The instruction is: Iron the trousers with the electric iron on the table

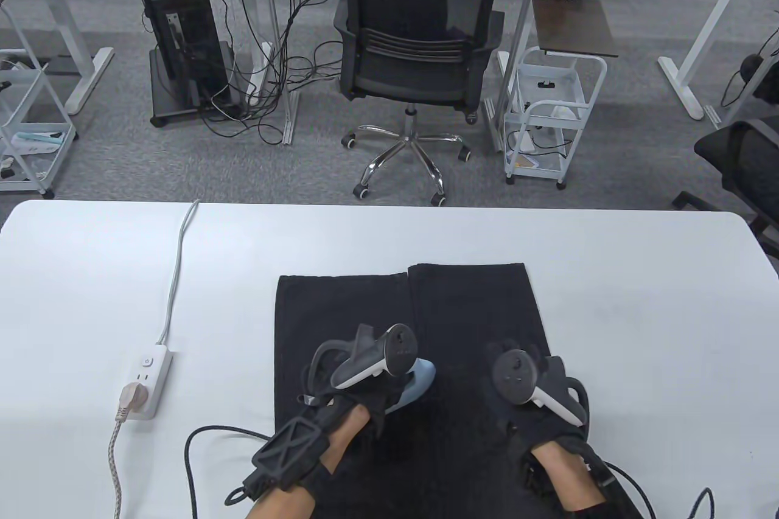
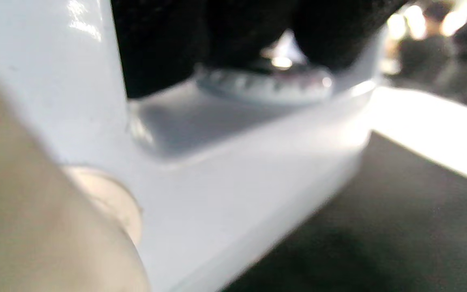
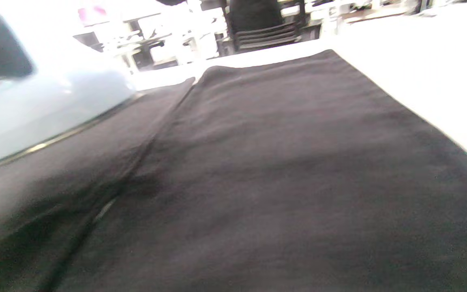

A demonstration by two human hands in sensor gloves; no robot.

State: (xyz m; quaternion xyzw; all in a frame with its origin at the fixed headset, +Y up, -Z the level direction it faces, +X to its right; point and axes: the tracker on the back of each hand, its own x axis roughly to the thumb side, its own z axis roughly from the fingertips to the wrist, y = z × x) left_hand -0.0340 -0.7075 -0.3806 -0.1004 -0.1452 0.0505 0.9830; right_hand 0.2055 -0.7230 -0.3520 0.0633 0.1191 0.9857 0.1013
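While the left hand point(image 1: 359, 397) grips the iron point(image 1: 414, 388) on the trousers point(image 1: 468, 306) near the table's point(image 1: 639, 275) front edge, the right hand point(image 1: 541, 409), fingers hidden, should press the cloth flat for slow, even strokes.

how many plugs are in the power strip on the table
1. A beige plug sits in the near end of the white power strip, left of the trousers; the outlet above it looks empty.

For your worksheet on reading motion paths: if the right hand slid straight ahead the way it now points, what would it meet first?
The right hand rests on the right leg of the trousers. Ahead, only flat dark cloth up to the hem, then bare table. The way looks free; the iron sits off to its left.
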